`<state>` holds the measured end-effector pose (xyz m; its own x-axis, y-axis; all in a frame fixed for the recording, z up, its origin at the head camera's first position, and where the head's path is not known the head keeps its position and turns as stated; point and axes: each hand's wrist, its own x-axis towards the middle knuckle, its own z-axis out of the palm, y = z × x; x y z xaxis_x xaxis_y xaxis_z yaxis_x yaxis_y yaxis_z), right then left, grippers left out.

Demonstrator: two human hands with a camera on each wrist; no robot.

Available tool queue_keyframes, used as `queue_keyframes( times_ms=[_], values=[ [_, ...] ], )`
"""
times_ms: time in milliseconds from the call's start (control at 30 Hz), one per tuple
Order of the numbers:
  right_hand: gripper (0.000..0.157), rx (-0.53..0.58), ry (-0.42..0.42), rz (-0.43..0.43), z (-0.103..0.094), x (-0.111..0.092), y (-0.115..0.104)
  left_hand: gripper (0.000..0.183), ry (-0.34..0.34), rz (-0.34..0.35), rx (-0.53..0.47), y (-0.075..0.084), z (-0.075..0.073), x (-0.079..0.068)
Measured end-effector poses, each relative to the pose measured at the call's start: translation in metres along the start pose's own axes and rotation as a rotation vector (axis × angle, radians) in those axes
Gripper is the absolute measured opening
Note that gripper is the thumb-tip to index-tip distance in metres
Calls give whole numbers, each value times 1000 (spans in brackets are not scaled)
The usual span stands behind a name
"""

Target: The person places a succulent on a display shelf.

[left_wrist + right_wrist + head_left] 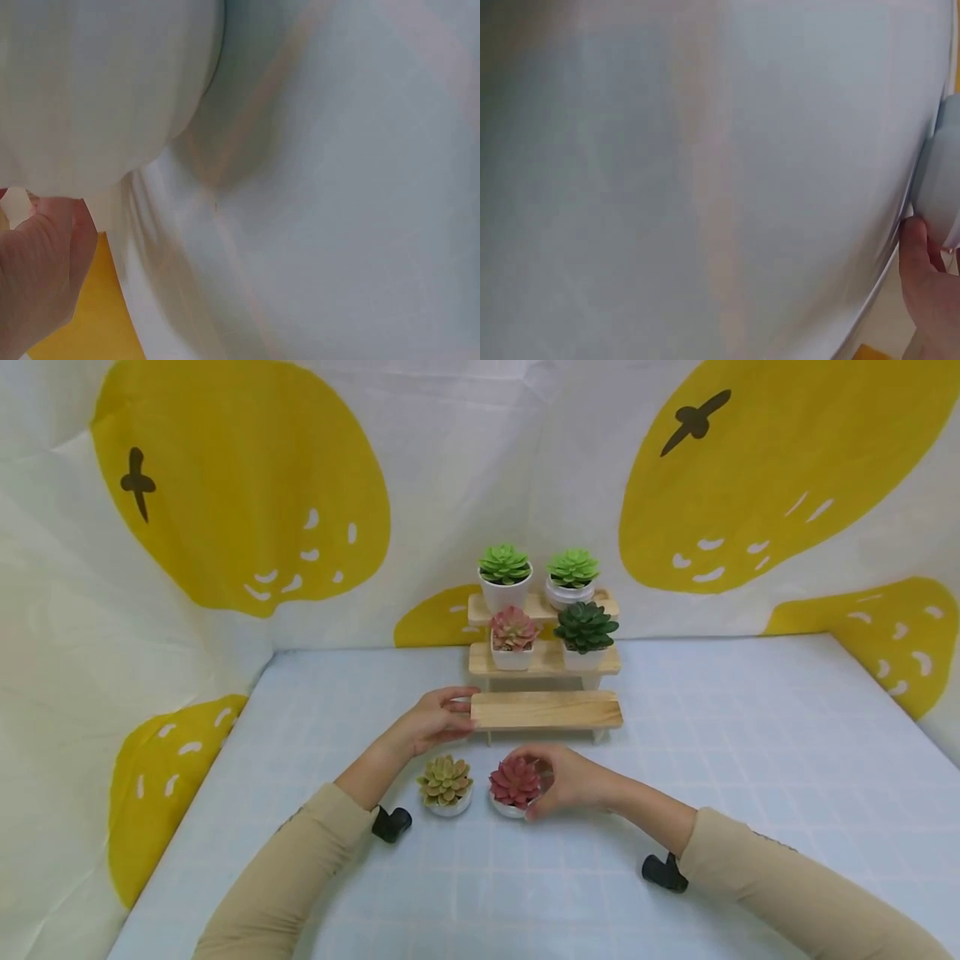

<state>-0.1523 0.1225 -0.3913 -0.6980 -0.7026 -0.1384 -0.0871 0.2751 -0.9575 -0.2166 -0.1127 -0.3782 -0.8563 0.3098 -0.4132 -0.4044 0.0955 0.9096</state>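
Observation:
My left hand [437, 720] holds the left end of the lowest step of a three-step wooden plant stand [547, 710]. To the right and nearer, my right hand [573, 781] grips a small potted succulent with dark red leaves [513, 779], its white pot standing at table level. Thumb and fingers lie around the pot's right side. The right wrist view catches the pot [939, 176] at its edge, the thumb against it. A yellow-green succulent [446, 781] in a white pot sits between the two forearms. A large white pot [90, 90] partly covers the left wrist view.
Two bright green succulents [504, 565] stand on the top step. A pink succulent [513, 631] and a dark green succulent [585, 628] stand on the middle one. Pale blue checked cloth [480, 893] covers the table. A white curtain [510, 468] with yellow fruit hangs behind.

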Motion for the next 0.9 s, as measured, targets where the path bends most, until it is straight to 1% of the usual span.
queue_keyframes(
  times_ms=[200, 433, 633, 900],
  values=[
    [61, 14, 33, 22, 3, 2, -1, 61, 7, -3, -9, 2, 0, -1],
    [57, 18, 74, 68, 10, -1, -5, 61, -2, 2, -4, 2, 0, 1],
    [60, 51, 102, 110, 11, -4, -8, 60, -2, 7, -9, 1, 0, 0],
    [63, 56, 150, 127, 7, -7, -15, 61, -21, 15, -17, 1, -1, -1]
  ],
)
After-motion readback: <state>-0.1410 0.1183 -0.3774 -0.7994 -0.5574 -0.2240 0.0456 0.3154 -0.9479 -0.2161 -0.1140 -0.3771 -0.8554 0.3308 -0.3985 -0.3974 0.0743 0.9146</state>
